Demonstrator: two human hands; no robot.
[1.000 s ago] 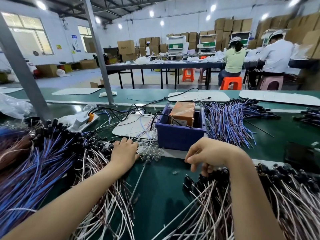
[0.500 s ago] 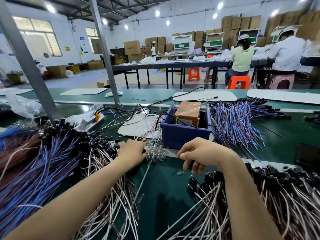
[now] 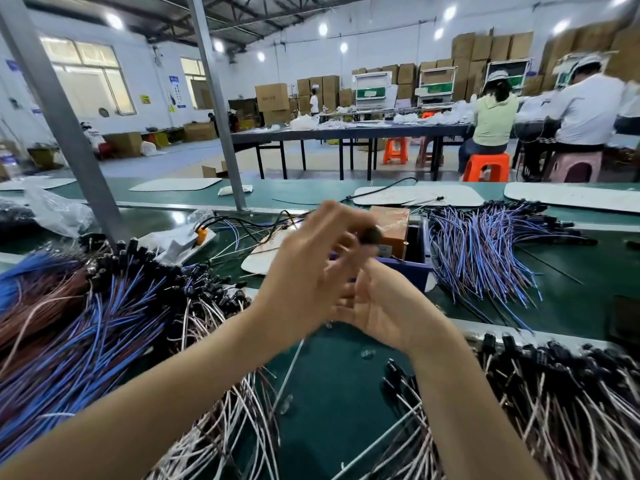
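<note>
Both my hands are raised together over the middle of the green bench (image 3: 332, 410) and are blurred by motion. My right hand (image 3: 384, 306) has its palm turned toward me, and its fingertips pinch a small black connector (image 3: 370, 235). My left hand (image 3: 304, 271) is right against it, fingers curled toward the same connector. The blur hides whether the left hand holds anything. Heaps of black-tipped wires lie around me: blue and brown wires (image 3: 79, 327) on the left and white wires (image 3: 554, 410) at the lower right.
A blue bin (image 3: 412, 268) holding an orange box (image 3: 391, 226) stands just behind my hands. Blue-purple wires (image 3: 485, 258) fan out to its right. Two grey posts (image 3: 65, 133) rise at the left. Small clear parts (image 3: 367, 353) dot the mat. People sit at tables behind.
Both hands have lifted off the bench and come together in front of the blue bin. The right hand now carries a black connector taken from the white-wire heap.
</note>
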